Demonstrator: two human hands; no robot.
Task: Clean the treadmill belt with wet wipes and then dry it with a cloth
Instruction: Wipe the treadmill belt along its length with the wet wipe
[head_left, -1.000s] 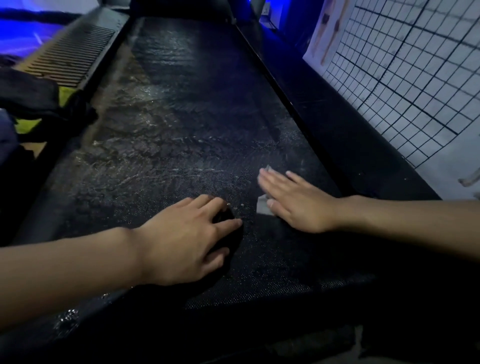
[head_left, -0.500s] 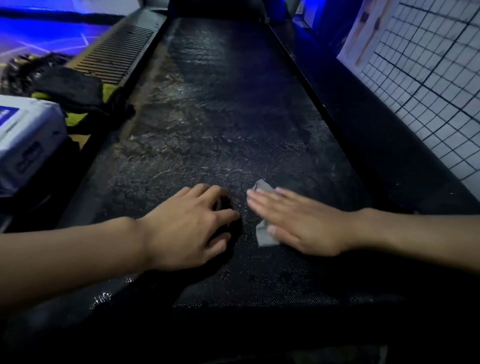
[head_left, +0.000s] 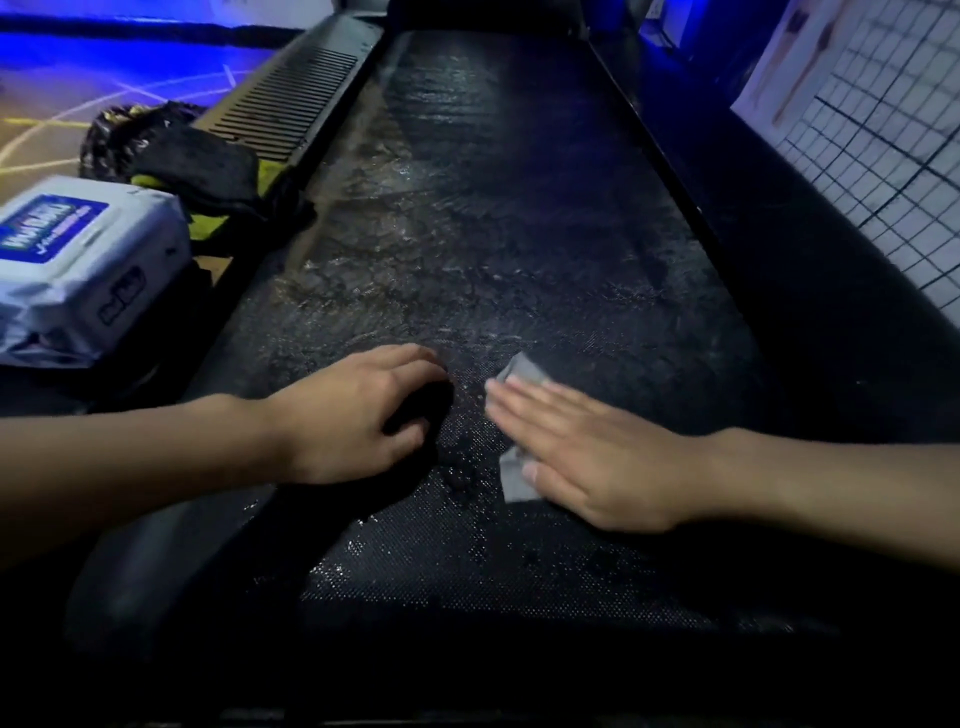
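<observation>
On the near end of the wet black treadmill belt (head_left: 493, 234), our right hand (head_left: 597, 457) presses a folded pale grey wet wipe (head_left: 517, 480) flat, fingers straight and together. Our left hand (head_left: 353, 415) rests near it, fingers curled; whether they grip anything we cannot tell.

Blue-lit floor (head_left: 104, 78), gridded wall (head_left: 883, 156)

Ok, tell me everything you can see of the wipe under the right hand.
The small pale grey wet wipe looks like thin folded cloth. It lies flat on the black textured treadmill belt, pressed under the straight fingers of the right hand. Only two corners show: one past the fingertips, one beside the thumb.
</observation>
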